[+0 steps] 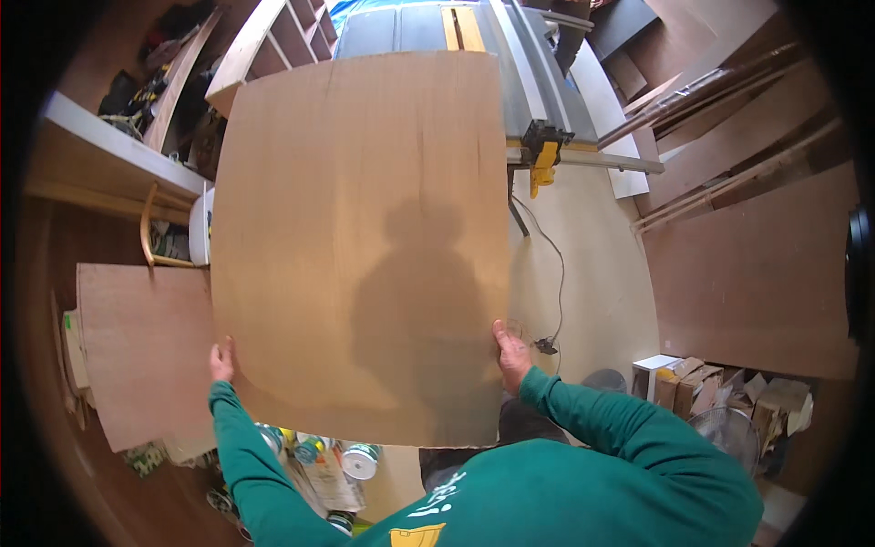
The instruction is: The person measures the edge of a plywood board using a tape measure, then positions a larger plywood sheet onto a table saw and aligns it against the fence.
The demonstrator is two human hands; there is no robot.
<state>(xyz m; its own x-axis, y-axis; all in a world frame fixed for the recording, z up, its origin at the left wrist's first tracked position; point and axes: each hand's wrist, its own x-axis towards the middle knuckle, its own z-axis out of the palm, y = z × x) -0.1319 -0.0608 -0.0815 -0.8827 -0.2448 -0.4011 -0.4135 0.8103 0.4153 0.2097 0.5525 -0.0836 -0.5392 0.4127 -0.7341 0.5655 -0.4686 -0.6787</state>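
Note:
A large plywood sheet (301, 228) stretches out in front of me, with my shadow falling on its right half. My left hand (221, 360) grips its left edge near the close corner, thumb on top and the other fingers partly hidden. On the opposite edge, my right hand (513, 357) is closed in the same way, fingers out of sight under the sheet. The sheet's far end overlaps the near part of a table saw (424, 29), whose rail carries a black and yellow fence clamp (544, 155).
A power cord (558, 255) trails over the floor at right. Another board (146, 346) stands at left by a wooden chair (150, 228). Cans (361, 460) sit below the sheet's near edge. Cardboard boxes (697, 387) and a fan (726, 438) are at lower right; panels (747, 264) lean behind.

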